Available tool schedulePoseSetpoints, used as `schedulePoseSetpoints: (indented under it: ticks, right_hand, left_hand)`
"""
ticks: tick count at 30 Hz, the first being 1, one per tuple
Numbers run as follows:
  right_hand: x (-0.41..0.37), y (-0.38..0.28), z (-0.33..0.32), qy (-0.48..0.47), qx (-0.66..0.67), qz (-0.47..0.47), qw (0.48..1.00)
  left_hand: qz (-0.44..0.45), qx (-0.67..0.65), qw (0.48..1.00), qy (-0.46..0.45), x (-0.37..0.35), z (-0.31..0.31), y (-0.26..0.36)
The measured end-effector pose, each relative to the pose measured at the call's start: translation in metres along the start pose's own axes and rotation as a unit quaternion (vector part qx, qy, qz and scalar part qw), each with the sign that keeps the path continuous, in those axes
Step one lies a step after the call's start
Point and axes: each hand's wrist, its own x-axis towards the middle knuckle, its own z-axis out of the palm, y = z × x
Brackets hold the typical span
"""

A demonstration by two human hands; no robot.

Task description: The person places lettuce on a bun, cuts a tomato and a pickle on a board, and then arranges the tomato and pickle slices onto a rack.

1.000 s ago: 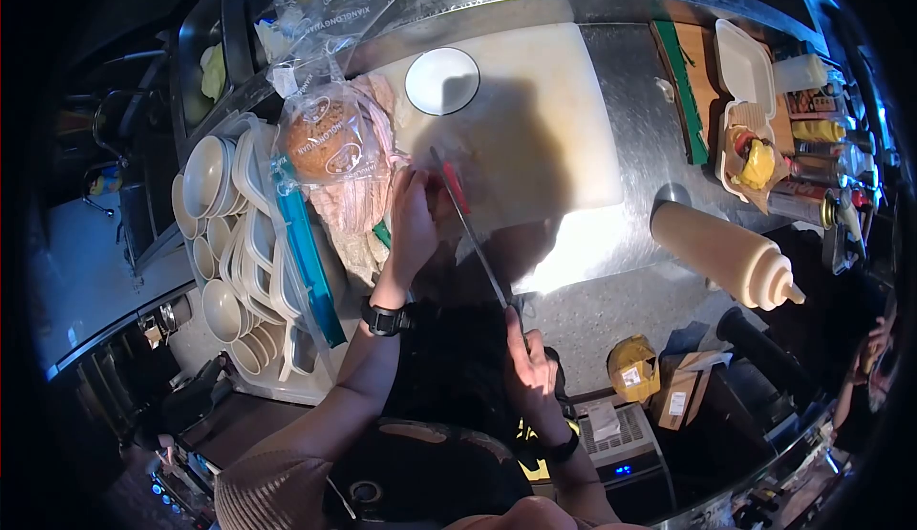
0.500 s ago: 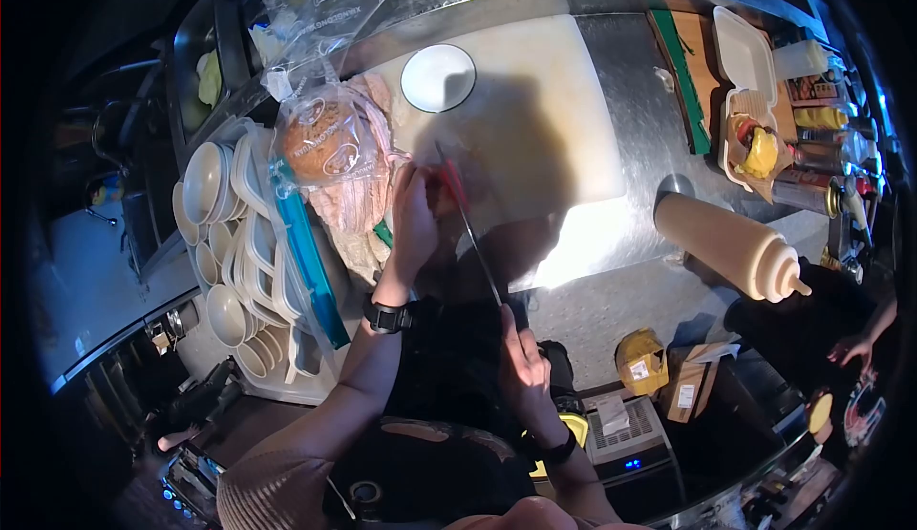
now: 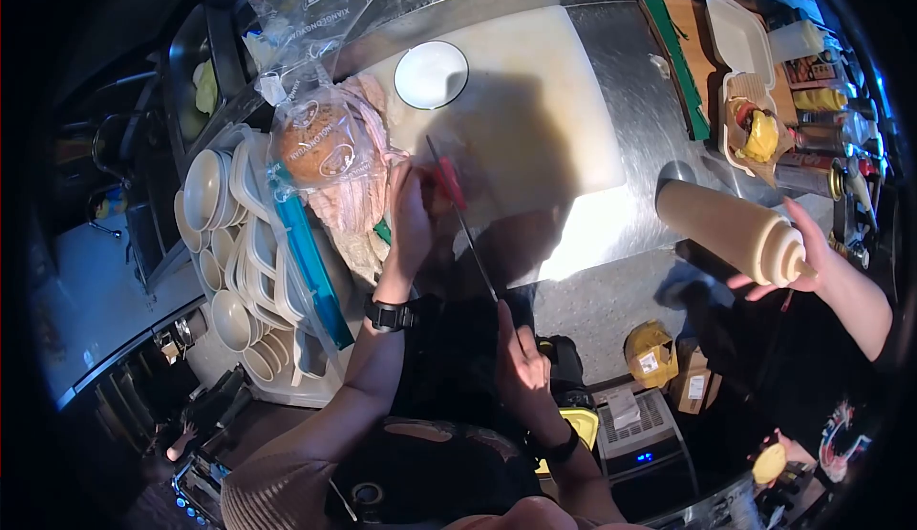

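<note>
The person is working at the white cutting board (image 3: 544, 100) lying on the steel desk (image 3: 642, 119), and the cutting is looking as if it is only getting under way. The left hand (image 3: 411, 217) is resting at the board's near-left corner, its grip curling around a small red food (image 3: 451, 184), probably a tomato, and pinning it to the board. The shadow there is hiding how the fingers are sitting on it. The right hand (image 3: 519, 363) is hanging off the board's near edge, over the person's dark clothing, with its grip pressing together around the handle of a long thin knife (image 3: 466, 227). The blade is running from that hand across the near edge of the board, over the red food and a little past it. No finished slices are showing anywhere on the board, though the shadow is covering much of its middle, so most of the slicing is probably lying ahead. A round white plate (image 3: 431, 74) is sitting on the board's far-left part with nothing visible on it, and just off the board's left edge a bag of buns (image 3: 318, 143) is lying closed, with stacked bowls (image 3: 212, 191) further left. Off the board's right side, well apart from the cutting, a co-worker's hand (image 3: 810, 253) is touching the tip of a large squeeze bottle (image 3: 726, 227) lying on its side.
</note>
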Motion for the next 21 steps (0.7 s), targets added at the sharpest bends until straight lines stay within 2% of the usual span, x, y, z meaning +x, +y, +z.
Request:
schedulePoseSetpoints:
  ticks: [4, 9, 12, 17, 18, 19, 21]
  right_hand:
    - [-0.012, 0.000, 0.004, 0.016, -0.041, -0.002, 0.999]
    - [-0.003, -0.005, 0.005, -0.012, -0.014, 0.034, 0.999]
    - [-0.010, -0.005, 0.006, 0.000, -0.043, 0.025, 0.999]
    - [-0.009, -0.004, 0.002, -0.006, -0.048, 0.029, 0.998]
    - [-0.005, -0.004, 0.001, 0.006, -0.048, 0.014, 0.999]
    - [-0.003, -0.004, 0.001, 0.018, -0.047, -0.001, 0.999]
    - [-0.004, -0.002, 0.002, 0.005, -0.050, 0.028, 0.998]
  left_hand:
    - [-0.005, 0.003, 1.000, -0.002, -0.001, 0.002, 0.005]
    - [0.000, -0.002, 1.000, 0.014, -0.007, 0.009, 0.008]
    - [-0.006, -0.007, 1.000, -0.008, -0.004, -0.001, 0.004]
    - [0.027, 0.103, 0.994, -0.004, 0.006, -0.020, -0.012]
    - [0.065, 0.167, 0.984, -0.011, 0.006, -0.020, -0.010]
    - [0.104, 0.229, 0.968, -0.013, 0.006, -0.020, -0.009]
    - [0.216, 0.390, 0.894, -0.038, 0.004, -0.020, -0.003]
